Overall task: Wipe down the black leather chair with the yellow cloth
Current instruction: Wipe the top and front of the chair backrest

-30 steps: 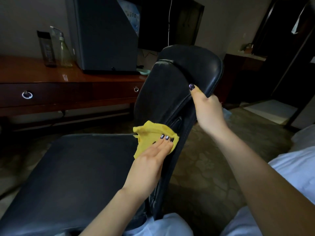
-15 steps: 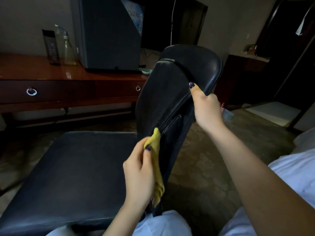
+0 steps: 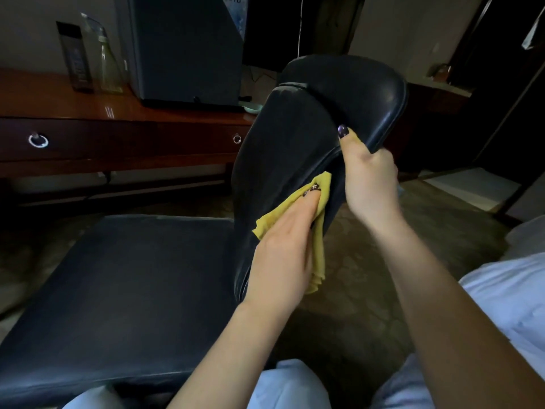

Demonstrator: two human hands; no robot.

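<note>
The black leather chair (image 3: pixel 124 284) fills the lower left, its backrest (image 3: pixel 283 143) rising at the centre. My left hand (image 3: pixel 283 249) presses the yellow cloth (image 3: pixel 317 255) flat against the side edge of the backrest, fingers straight. The cloth's lower part hangs down beside the backrest edge. My right hand (image 3: pixel 368 178) grips the right edge of the backrest just below the headrest, thumb on the front face.
A wooden desk (image 3: pixel 88 113) with ring-pull drawers stands behind the chair. On it are a grey box-like appliance (image 3: pixel 185 48), a clear bottle (image 3: pixel 103 63) and a dark bottle (image 3: pixel 73 57). Patterned floor (image 3: pixel 383 276) lies to the right, white fabric (image 3: pixel 516 296) at the lower right.
My left hand went from pinching the dangling cloth to pressing it flat and slid up the backrest edge. My right hand kept its grip.
</note>
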